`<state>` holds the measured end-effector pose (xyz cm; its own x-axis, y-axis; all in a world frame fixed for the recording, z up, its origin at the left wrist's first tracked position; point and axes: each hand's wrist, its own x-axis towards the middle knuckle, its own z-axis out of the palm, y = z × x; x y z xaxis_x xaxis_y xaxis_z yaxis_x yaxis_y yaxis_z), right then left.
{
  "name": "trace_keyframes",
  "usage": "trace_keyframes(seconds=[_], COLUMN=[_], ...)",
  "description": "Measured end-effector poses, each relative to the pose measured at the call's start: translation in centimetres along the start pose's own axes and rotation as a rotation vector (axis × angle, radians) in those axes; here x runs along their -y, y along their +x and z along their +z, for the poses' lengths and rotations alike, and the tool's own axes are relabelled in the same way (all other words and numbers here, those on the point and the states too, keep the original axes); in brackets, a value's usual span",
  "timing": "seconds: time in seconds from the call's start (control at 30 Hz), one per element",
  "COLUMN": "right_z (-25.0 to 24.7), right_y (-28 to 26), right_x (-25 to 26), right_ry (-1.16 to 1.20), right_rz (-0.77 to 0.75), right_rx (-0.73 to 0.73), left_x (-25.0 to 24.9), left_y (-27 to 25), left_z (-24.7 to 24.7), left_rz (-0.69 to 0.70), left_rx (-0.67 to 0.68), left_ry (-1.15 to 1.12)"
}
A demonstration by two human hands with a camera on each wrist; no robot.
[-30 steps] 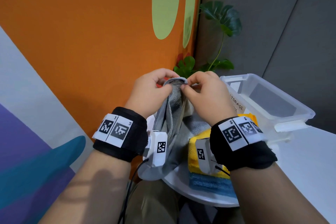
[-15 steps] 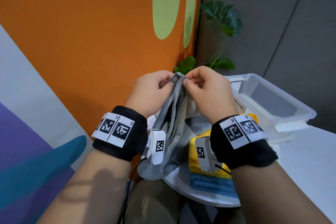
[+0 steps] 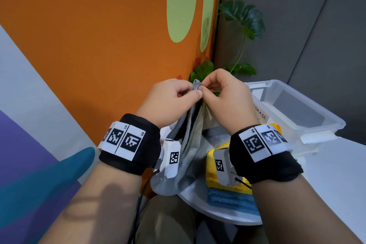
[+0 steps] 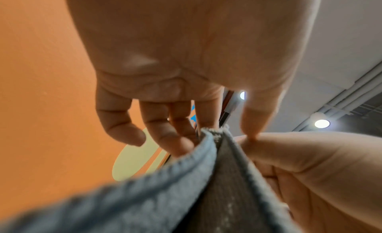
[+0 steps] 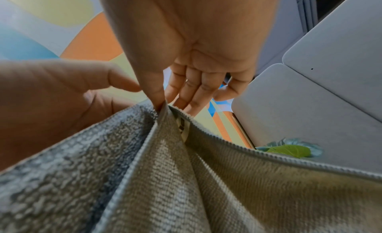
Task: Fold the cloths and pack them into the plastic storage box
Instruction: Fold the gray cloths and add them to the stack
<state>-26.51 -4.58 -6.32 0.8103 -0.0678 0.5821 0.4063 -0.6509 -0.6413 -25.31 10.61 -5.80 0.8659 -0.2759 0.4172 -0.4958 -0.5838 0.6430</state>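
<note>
A grey cloth (image 3: pixel 191 140) hangs in the air in front of me, gathered into folds. My left hand (image 3: pixel 190 93) and right hand (image 3: pixel 206 88) both pinch its top corner between thumb and fingers, side by side and touching. The left wrist view shows the grey cloth (image 4: pixel 217 179) corner held by my left hand (image 4: pixel 227 131). In the right wrist view my right hand (image 5: pixel 163 104) nips the grey cloth (image 5: pixel 165 171) edge beside a small label. A clear plastic storage box (image 3: pixel 309 125) stands empty at the right on the white table (image 3: pixel 326 174).
A folded yellow cloth (image 3: pixel 211 174) lies on a blue cloth (image 3: pixel 229 199) on the table, just under my right wrist. A green plant (image 3: pixel 243 18) stands in the corner behind the box. The orange wall is close on the left.
Both hands have risen a little and worked along the cloth's edge until they pinch its top corner together. The cloth hangs longer below them.
</note>
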Motion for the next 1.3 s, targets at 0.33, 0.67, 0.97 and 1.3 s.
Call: trace_keyframes(seconds=[0.33,0.67,0.97,1.3], right_z=[0.3,0.7,0.8,-1.5], right_y=[-0.6,-0.5,-0.4,0.0], right_x=[-0.3,-0.2,-0.5,-0.5], right_ry=[-0.161,-0.242,-0.559,-0.505], right_rz=[-0.001,-0.023,0.171,0.261], right_rx=[0.1,0.281,0.398,0.035], left_x=[0.0,-0.5,-0.7,3.5], left_y=[0.3,0.1,0.1,1.1], left_z=[-0.7,-1.8,-3.6,-6.8], left_rz=[0.089,0.208,0.21,-0.02], left_rx=[-0.043,-0.108,-0.286,-0.555], left_ry=[0.161,0.047,-0.002,0.101])
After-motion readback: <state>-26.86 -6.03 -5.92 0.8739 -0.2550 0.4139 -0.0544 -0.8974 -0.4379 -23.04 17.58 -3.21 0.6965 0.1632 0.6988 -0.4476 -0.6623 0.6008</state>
